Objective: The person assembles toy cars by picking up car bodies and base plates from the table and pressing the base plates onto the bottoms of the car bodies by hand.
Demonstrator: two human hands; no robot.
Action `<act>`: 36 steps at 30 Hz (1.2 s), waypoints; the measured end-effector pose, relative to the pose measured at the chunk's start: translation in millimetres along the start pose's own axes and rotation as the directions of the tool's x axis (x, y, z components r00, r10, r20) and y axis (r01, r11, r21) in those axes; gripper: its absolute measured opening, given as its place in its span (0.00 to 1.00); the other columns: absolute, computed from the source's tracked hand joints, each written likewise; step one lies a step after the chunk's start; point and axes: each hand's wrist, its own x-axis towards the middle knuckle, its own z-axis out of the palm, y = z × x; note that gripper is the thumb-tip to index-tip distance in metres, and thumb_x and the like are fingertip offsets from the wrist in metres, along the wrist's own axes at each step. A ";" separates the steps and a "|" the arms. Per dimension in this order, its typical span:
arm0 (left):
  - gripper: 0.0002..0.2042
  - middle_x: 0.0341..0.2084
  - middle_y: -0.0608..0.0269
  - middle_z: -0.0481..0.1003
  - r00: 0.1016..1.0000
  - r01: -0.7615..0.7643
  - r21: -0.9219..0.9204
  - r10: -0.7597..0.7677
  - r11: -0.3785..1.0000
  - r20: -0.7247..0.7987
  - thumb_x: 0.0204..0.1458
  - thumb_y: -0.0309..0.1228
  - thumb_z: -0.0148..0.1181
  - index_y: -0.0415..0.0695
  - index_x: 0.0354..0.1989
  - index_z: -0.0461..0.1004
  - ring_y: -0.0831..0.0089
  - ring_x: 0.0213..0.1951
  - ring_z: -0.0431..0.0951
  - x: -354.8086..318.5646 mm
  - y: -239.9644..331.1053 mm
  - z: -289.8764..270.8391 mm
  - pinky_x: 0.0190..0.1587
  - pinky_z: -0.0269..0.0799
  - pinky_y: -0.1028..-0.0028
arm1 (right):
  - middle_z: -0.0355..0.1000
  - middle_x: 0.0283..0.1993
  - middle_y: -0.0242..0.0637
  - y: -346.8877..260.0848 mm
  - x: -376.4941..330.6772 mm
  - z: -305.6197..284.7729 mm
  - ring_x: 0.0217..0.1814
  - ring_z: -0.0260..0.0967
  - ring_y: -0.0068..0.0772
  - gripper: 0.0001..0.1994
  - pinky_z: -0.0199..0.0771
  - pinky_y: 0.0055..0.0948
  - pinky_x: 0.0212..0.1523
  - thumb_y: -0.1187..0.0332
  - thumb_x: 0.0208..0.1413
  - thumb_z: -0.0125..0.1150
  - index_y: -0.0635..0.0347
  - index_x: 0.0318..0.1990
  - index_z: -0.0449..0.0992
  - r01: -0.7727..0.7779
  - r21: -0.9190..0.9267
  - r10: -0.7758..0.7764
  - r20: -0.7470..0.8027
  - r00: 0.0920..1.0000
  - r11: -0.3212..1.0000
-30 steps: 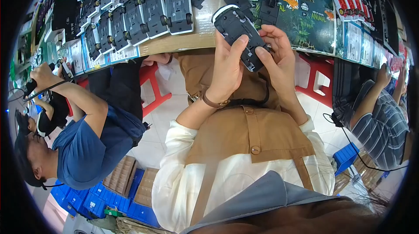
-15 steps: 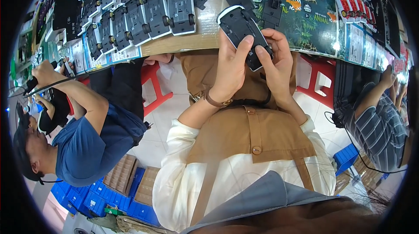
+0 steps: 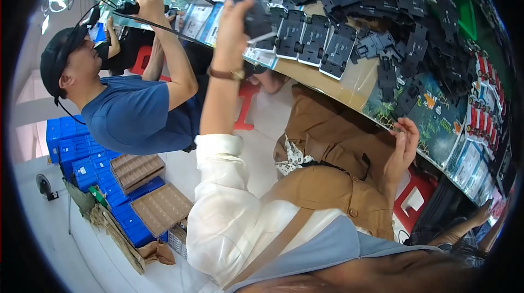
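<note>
My left hand (image 3: 232, 33) is stretched out to the far left over the table, closed around a toy car (image 3: 252, 12) with its black underside up. The car is slightly smeared by motion. It hangs above the left end of a row of toy cars (image 3: 314, 39), white-edged and wheels up, along the table's near edge. My right hand (image 3: 403, 148) is by the table edge on the right, fingers loosely bent and apart, with nothing visible in it. Nearest to it on the table are loose black chassis plates (image 3: 409, 96).
A large pile of black chassis parts (image 3: 426, 42) covers the table's back middle. Red toy cars (image 3: 480, 121) line the right end. At left a co-worker in a blue shirt (image 3: 131, 107) reaches over the table. Blue bins (image 3: 82, 154) and brown compartment trays (image 3: 161, 208) stand on the floor behind.
My left hand has carried the toy car from in front of me to the far left. The right hand has let go of it and stays near the table edge. The view has turned left.
</note>
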 end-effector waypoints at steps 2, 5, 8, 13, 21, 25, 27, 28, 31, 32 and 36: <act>0.05 0.27 0.62 0.74 0.955 0.255 -0.147 -0.273 0.956 -0.118 0.47 0.30 0.58 0.45 0.32 0.72 0.69 0.28 0.76 54.1 8.1 -58.7 0.33 0.76 0.67 | 0.65 0.50 0.40 2.9 2.2 -8.8 0.50 0.63 0.28 0.14 0.64 0.26 0.49 0.74 0.58 0.46 0.67 0.51 0.64 -0.008 -0.008 0.008 -0.005 1.000 1.000; 0.06 0.24 0.62 0.76 0.913 0.311 -0.099 -0.326 0.945 -0.247 0.50 0.33 0.56 0.45 0.30 0.73 0.66 0.24 0.77 107.9 6.0 -109.8 0.30 0.76 0.64 | 0.67 0.47 0.38 4.5 1.2 -15.0 0.48 0.64 0.26 0.12 0.64 0.23 0.48 0.74 0.58 0.47 0.66 0.49 0.66 -0.020 -0.026 0.019 -0.050 0.999 0.999; 0.06 0.23 0.62 0.77 0.882 0.323 0.092 -0.264 0.942 -0.391 0.52 0.33 0.55 0.45 0.29 0.73 0.66 0.23 0.77 138.7 2.4 -147.1 0.28 0.76 0.64 | 0.68 0.45 0.37 5.9 0.3 -19.6 0.47 0.65 0.24 0.12 0.65 0.22 0.47 0.74 0.58 0.48 0.66 0.49 0.67 -0.041 -0.032 0.038 -0.074 0.997 0.999; 0.04 0.23 0.60 0.76 0.842 0.456 0.169 -0.362 0.874 -0.399 0.50 0.30 0.56 0.46 0.33 0.72 0.65 0.23 0.78 187.7 -18.6 -192.8 0.26 0.76 0.61 | 0.69 0.44 0.35 3.5 -0.6 -26.7 0.45 0.66 0.23 0.10 0.65 0.20 0.45 0.74 0.59 0.49 0.66 0.47 0.68 -0.015 -0.055 0.009 -0.119 0.993 0.998; 0.06 0.26 0.57 0.76 0.955 0.249 0.306 -0.179 0.919 -0.238 0.51 0.31 0.55 0.43 0.35 0.72 0.64 0.27 0.78 287.6 -14.8 -273.2 0.29 0.76 0.61 | 0.69 0.41 0.34 0.4 1.0 -44.6 0.42 0.66 0.21 0.08 0.65 0.19 0.44 0.74 0.59 0.49 0.65 0.44 0.70 -0.001 -0.067 -0.010 -0.166 0.986 0.998; 0.08 0.27 0.55 0.76 0.982 0.133 0.365 -0.074 0.921 -0.172 0.51 0.31 0.55 0.42 0.36 0.72 0.63 0.28 0.78 334.9 -16.9 -297.2 0.30 0.75 0.62 | 0.69 0.40 0.33 6.4 -5.0 -59.5 0.40 0.65 0.20 0.08 0.65 0.19 0.43 0.74 0.59 0.48 0.65 0.44 0.70 0.016 -0.081 -0.032 -0.196 0.980 0.997; 0.08 0.28 0.55 0.76 0.989 0.077 0.389 -0.023 0.918 -0.144 0.51 0.31 0.55 0.41 0.37 0.72 0.63 0.29 0.78 335.6 -17.2 -315.8 0.31 0.75 0.62 | 0.69 0.40 0.33 6.1 -4.6 -60.5 0.40 0.65 0.21 0.08 0.66 0.19 0.43 0.74 0.59 0.48 0.65 0.44 0.70 0.018 -0.071 -0.032 -0.190 0.981 0.997; 0.09 0.29 0.54 0.76 0.993 0.055 0.400 -0.008 0.915 -0.117 0.51 0.31 0.55 0.41 0.37 0.72 0.63 0.29 0.78 342.2 -25.1 -315.3 0.31 0.75 0.62 | 0.69 0.39 0.34 6.0 -4.7 -62.1 0.40 0.65 0.20 0.08 0.66 0.19 0.43 0.74 0.59 0.49 0.65 0.44 0.70 -0.002 -0.077 -0.013 -0.195 0.981 0.997; 0.09 0.30 0.53 0.76 0.999 -0.044 0.415 0.049 0.909 -0.003 0.51 0.32 0.54 0.40 0.38 0.72 0.62 0.31 0.78 350.8 -25.2 -310.0 0.32 0.75 0.62 | 0.70 0.39 0.33 0.9 -9.3 -59.7 0.41 0.66 0.20 0.08 0.65 0.19 0.44 0.73 0.59 0.50 0.65 0.43 0.71 -0.021 -0.095 -0.001 -0.222 0.975 0.995; 0.10 0.30 0.53 0.76 0.996 -0.077 0.407 0.056 0.910 0.063 0.51 0.32 0.54 0.39 0.38 0.72 0.62 0.31 0.78 341.8 -30.2 -319.0 0.32 0.75 0.62 | 0.70 0.39 0.33 1.2 -8.0 -58.6 0.41 0.66 0.21 0.07 0.65 0.19 0.44 0.72 0.58 0.51 0.64 0.42 0.72 -0.034 -0.117 0.004 -0.249 0.969 0.993; 0.11 0.32 0.51 0.76 0.809 -0.082 0.262 -0.090 0.962 0.581 0.52 0.32 0.54 0.38 0.39 0.72 0.61 0.33 0.78 270.0 -72.4 -385.7 0.33 0.75 0.62 | 0.70 0.36 0.29 -2.7 9.0 -61.5 0.39 0.66 0.19 0.06 0.65 0.19 0.42 0.70 0.57 0.54 0.62 0.39 0.73 -0.088 -0.287 -0.025 -0.369 0.929 0.954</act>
